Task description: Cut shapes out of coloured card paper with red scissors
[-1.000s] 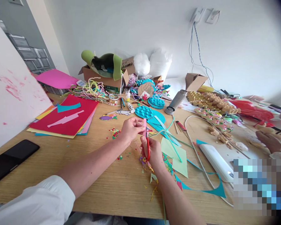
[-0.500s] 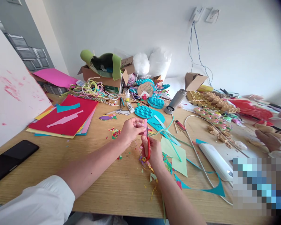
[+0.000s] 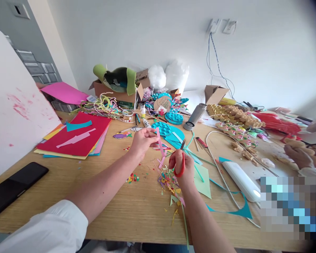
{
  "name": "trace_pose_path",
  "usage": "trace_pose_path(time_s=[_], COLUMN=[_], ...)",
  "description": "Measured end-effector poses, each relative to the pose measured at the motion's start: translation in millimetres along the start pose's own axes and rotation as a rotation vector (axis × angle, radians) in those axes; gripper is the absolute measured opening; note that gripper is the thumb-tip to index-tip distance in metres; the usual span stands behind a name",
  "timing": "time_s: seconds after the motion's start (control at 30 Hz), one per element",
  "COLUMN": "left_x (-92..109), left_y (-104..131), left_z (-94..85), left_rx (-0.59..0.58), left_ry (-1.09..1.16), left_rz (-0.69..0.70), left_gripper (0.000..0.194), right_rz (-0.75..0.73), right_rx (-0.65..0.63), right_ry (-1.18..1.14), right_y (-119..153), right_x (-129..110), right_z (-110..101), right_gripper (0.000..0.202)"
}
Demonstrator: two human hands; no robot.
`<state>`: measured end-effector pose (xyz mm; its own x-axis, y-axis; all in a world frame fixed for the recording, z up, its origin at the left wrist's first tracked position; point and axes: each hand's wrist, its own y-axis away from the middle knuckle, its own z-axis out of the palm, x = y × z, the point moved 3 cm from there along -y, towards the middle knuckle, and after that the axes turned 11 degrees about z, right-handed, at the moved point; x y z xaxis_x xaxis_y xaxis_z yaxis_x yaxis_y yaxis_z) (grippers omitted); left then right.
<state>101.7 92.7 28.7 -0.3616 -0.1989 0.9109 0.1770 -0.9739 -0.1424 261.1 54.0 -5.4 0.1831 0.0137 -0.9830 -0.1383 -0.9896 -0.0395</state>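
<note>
My left hand pinches a narrow pink paper strip that hangs down over the table. To its right, my right hand is closed round red-handled scissors, whose dark blades point up and away, apart from the strip. Under and between the hands lies a heap of coloured paper scraps. Small confetti pieces are left of the heap. A light green sheet is partly hidden behind my right forearm. Beyond the hands is a blue textured oval.
Red paper tops a stack at the left, near a black phone. A grey bottle leans behind. To the right are a white device, a cable and another person's hand. Boxes line the wall.
My right hand with the scissors has moved right, away from the pink paper. My left hand has shifted slightly left and up, and the strip now hangs free. The view has shifted a little.
</note>
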Motion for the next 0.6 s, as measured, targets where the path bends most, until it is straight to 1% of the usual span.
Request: trace_pose_path(time_s=[0.07, 0.13, 0.2, 0.27, 0.33, 0.43, 0.53, 0.6], left_x=[2, 4, 4, 4, 3, 1, 1, 3], left_y=[1, 4, 6, 7, 6, 4, 1, -3], left_z=[1.3, 2.9, 4.1, 4.4, 3.9, 2.5, 0.1, -2.8], left_rx=[-0.002, -0.012, -0.024, -0.026, -0.024, -0.019, -0.014, 0.002], left_ry=[0.01, 0.014, 0.013, 0.007, 0.003, 0.009, 0.025, 0.038], left_rz=[0.008, 0.015, 0.016, 0.019, 0.023, 0.019, 0.032, 0.058], left_gripper=[0.029, 0.03, 0.03, 0.03, 0.03, 0.029, 0.028, 0.028], right_rz=[-0.06, -0.082, -0.053, 0.001, 0.035, 0.046, 0.027, -0.024], right_rx=[-0.027, -0.077, -0.124, -0.146, -0.139, -0.12, -0.1, -0.105], right_ry=[0.001, -0.015, -0.036, -0.044, -0.052, -0.067, -0.04, 0.061], right_y=[0, 1, 2, 3, 3, 2, -3, -7], right_x=[-5, -9, -9, -8, -6, -5, -3, 1], right_z=[2, 6, 11, 14, 15, 12, 7, 4], right_gripper=[0.045, 0.035, 0.029, 0.027, 0.027, 0.026, 0.027, 0.024])
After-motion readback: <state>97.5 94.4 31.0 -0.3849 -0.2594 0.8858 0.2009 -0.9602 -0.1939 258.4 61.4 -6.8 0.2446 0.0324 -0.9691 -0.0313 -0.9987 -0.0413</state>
